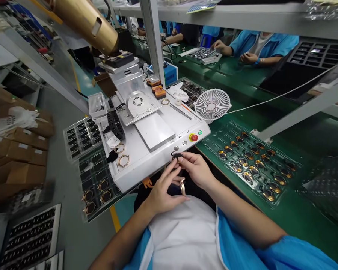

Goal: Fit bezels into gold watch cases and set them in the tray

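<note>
My right hand [199,169] pinches a small round black disc [178,155] by its edge, at the front of the white machine [146,165]. The fingertips of my left hand [165,189] reach up to the lower edge of the same disc. A gold-coloured ring [183,187] sits in my left hand, between its curled fingers and thumb, seen nearly edge-on. Two similar gold rings [123,161] lie on the machine's left front corner. The machine carries a metal fixture plate [141,107] and a red stop button [194,138].
On the right, a clear tray [233,144] holds several round parts. More trays [84,183] stand at the left. A white fan [212,105], tweezers [180,111] and a gold cylinder [86,26] are around the machine. Across the bench, a co-worker's hands [248,58] show.
</note>
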The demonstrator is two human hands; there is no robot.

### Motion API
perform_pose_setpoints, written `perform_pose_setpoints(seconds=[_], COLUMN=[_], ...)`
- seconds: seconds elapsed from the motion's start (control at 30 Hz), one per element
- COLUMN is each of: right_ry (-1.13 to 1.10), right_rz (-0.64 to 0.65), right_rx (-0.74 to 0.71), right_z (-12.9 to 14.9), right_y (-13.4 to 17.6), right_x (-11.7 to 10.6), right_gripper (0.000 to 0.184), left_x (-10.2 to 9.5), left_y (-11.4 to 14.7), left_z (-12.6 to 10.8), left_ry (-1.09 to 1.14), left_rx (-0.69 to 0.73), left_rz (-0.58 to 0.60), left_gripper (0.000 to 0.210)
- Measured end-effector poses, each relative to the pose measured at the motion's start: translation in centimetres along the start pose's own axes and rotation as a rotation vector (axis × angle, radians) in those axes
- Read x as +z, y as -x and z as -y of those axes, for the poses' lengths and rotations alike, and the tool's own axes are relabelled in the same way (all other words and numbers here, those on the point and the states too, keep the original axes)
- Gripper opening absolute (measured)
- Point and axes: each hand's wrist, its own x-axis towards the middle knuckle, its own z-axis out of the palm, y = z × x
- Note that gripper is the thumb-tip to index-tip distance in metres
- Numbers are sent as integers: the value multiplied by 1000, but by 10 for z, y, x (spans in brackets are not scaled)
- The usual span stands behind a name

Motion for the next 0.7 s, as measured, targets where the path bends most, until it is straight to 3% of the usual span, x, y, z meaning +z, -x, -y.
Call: perform_pose_setpoints(seconds=[0.13, 0.2, 0.3, 0.47, 0.57, 0.63, 0.7], right_ry=[36, 69, 87, 42, 18, 1, -9], right_rz=[58, 49, 6, 71, 58, 37, 37], right_rx=[45, 54, 61, 118, 155, 184, 218], right_z=[10, 11, 9, 5, 3, 2, 2], right_y=[-1, 0, 0, -1, -1, 0, 1], right_x=[-8, -9, -8, -10, -14, -16, -18], right_gripper=[40, 40, 41, 42, 44, 45, 47], left_x=[-6, -8, -9, -11, -15, -18, -18], left_y=[-2, -1, 1, 2, 3, 2, 1], left_z=[2, 4, 5, 6, 8, 9, 10], left_ry=[211, 213, 94, -163, -267, -222, -39], left_rx=[19, 3, -8, -60, -34, 4, 20], left_rz=[-86, -70, -14, 22, 72, 102, 56], left_gripper=[85, 83, 81, 67, 69, 76, 83])
